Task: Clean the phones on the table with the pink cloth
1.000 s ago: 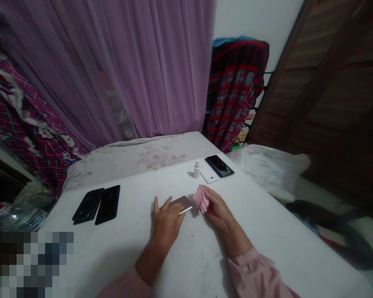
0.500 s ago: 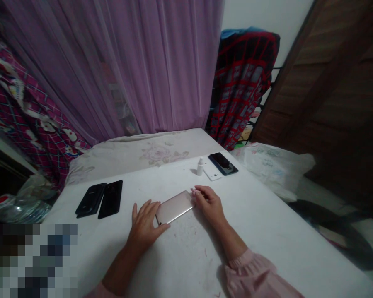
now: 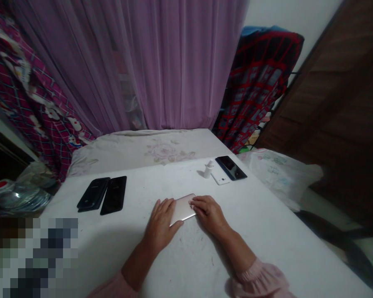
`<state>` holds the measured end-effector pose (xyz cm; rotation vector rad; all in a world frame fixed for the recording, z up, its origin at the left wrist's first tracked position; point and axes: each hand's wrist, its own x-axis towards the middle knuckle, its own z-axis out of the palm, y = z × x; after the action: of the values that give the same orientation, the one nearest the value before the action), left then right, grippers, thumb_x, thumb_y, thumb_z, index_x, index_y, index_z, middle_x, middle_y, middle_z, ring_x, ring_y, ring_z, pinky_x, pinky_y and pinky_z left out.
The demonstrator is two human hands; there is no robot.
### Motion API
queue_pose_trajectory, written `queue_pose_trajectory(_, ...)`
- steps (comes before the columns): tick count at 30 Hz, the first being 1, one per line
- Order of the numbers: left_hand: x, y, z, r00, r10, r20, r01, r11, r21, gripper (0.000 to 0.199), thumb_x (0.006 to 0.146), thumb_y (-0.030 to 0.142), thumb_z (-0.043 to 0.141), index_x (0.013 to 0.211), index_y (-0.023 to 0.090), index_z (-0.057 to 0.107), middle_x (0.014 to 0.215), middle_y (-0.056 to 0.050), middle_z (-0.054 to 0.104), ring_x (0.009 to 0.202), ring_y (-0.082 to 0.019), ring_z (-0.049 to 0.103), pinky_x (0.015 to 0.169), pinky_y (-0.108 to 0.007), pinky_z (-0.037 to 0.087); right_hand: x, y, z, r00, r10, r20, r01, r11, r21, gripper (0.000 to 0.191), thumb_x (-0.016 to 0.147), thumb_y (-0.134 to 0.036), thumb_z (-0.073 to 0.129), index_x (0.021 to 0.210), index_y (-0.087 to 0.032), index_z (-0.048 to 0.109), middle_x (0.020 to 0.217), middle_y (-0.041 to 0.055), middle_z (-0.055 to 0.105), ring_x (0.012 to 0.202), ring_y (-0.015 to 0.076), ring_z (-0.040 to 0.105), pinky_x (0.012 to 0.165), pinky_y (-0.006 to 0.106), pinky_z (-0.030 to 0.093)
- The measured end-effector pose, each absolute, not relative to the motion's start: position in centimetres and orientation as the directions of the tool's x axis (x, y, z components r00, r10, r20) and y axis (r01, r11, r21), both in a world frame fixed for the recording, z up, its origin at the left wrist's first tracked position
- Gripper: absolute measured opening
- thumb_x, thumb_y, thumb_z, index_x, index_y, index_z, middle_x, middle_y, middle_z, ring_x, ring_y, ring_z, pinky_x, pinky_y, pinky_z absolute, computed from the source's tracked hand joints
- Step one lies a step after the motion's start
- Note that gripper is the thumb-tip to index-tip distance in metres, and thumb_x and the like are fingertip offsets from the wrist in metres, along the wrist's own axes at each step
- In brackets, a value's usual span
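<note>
A pale pinkish-gold phone (image 3: pixel 183 209) lies back up on the white table. My left hand (image 3: pixel 161 225) grips its left end, with the thumb along the near edge and the fingers over the far side. Over the phone's right end, my right hand (image 3: pixel 209 211) has its fingertips pinched together on something small and pale that I cannot make out. Beyond it stand a small white bottle (image 3: pixel 208 170) and a white phone (image 3: pixel 220 179) lying flat, with a dark phone (image 3: pixel 231 167) beside that.
Two dark phones, one (image 3: pixel 93 193) at the far left and another (image 3: pixel 113 195) against it, lie on the table (image 3: pixel 267 248). A plastic bottle with a red cap (image 3: pixel 18 196) is off the left edge. A white plastic bag (image 3: pixel 276 174) sits beyond the right edge.
My right hand has moved in from the phone's right edge onto its back. My left hand now covers more of the phone's left end. The view has shifted slightly.
</note>
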<state>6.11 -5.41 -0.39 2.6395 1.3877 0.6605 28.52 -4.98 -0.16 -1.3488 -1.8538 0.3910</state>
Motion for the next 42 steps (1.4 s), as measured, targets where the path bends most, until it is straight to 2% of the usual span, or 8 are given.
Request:
queue_pose_trajectory(10,6.5,-4.4,-0.4,0.440,0.831,0.340,0.794,-0.537,0.284,0.047,0.092,0.035,0.052,0.133,0.013,0.047,0.134,-0.018,0.056,0.126,-0.030,0.051,0.110,-0.051,0.035,27.7,0.3,0.1,-0.146,0.927,0.346,0.653,0.353,-0.670,0.022,0.084,-0.020,0.059,0.096,-0.026,0.077,0.097,0.0074,0.071,0.092,0.0220,0.063,0.084,0.037,0.051)
queue_pose_trajectory(15,6.9,-3.9,-0.6,0.425,0.843,0.330,0.816,-0.514,0.262,0.049,0.090,0.031,0.053,0.133,0.009,0.047,0.135,-0.020,0.055,0.126,-0.032,0.050,0.110,-0.053,0.036,27.9,-0.6,0.4,-0.173,0.904,0.391,0.649,0.403,-0.645,0.024,0.088,-0.024,0.055,0.099,-0.023,0.076,0.097,0.0098,0.069,0.092,0.0228,0.062,0.083,0.038,0.052)
queue_pose_trajectory(22,6.6,-3.8,-1.1,0.426,0.825,0.372,0.794,-0.538,0.282,0.049,0.091,0.033,0.051,0.136,0.012,0.045,0.136,-0.018,0.055,0.127,-0.031,0.050,0.111,-0.052,0.034,29.6,-3.5,0.4,-0.235,0.888,0.396,0.591,0.454,-0.667,0.023,0.090,-0.029,0.055,0.102,-0.028,0.075,0.100,0.0093,0.071,0.093,0.0224,0.064,0.081,0.038,0.054)
queue_pose_trajectory(28,6.4,-3.8,-1.3,0.419,0.816,0.397,0.782,-0.547,0.299,0.050,0.093,0.035,0.050,0.138,0.016,0.043,0.136,-0.016,0.055,0.127,-0.030,0.050,0.111,-0.052,0.034,28.9,-0.5,0.2,-0.239,0.889,0.391,0.602,0.451,-0.658,0.021,0.087,-0.023,0.056,0.097,-0.026,0.074,0.110,0.0088,0.071,0.104,0.0244,0.062,0.092,0.044,0.049)
queue_pose_trajectory(32,5.8,-3.6,-1.2,0.443,0.811,0.382,0.767,-0.564,0.306,0.051,0.093,0.036,0.050,0.140,0.016,0.042,0.138,-0.016,0.054,0.128,-0.031,0.050,0.111,-0.053,0.035,28.1,1.5,0.5,-0.273,0.892,0.361,0.637,0.449,-0.626,0.021,0.088,-0.021,0.054,0.096,-0.024,0.073,0.099,0.0074,0.073,0.096,0.0227,0.062,0.088,0.040,0.048)
queue_pose_trajectory(36,4.6,-3.2,-1.4,0.542,0.771,0.334,0.722,-0.630,0.284,0.054,0.096,0.036,0.047,0.144,0.015,0.037,0.145,-0.017,0.047,0.135,-0.031,0.042,0.111,-0.053,0.035,28.0,1.7,1.0,-0.292,0.895,0.336,0.652,0.443,-0.616,0.020,0.088,-0.020,0.053,0.093,-0.022,0.072,0.092,0.0075,0.073,0.090,0.0228,0.062,0.084,0.038,0.048)
queue_pose_trajectory(39,4.0,-3.1,-1.5,0.558,0.766,0.319,0.716,-0.639,0.282,0.055,0.096,0.035,0.047,0.146,0.015,0.035,0.147,-0.017,0.044,0.137,-0.032,0.039,0.110,-0.053,0.035,29.0,1.1,1.4,-0.352,0.878,0.324,0.578,0.476,-0.663,0.020,0.088,-0.022,0.053,0.094,-0.023,0.072,0.100,0.0078,0.072,0.097,0.0228,0.063,0.088,0.040,0.047)
queue_pose_trajectory(42,3.9,-3.2,-1.5,0.555,0.767,0.323,0.708,-0.639,0.300,0.056,0.096,0.034,0.047,0.147,0.015,0.034,0.147,-0.017,0.044,0.136,-0.031,0.040,0.111,-0.053,0.035,30.6,0.3,1.8,-0.485,0.828,0.283,0.495,0.526,-0.691,0.018,0.089,-0.026,0.054,0.091,-0.025,0.071,0.119,0.0087,0.068,0.115,0.0243,0.059,0.096,0.043,0.044)
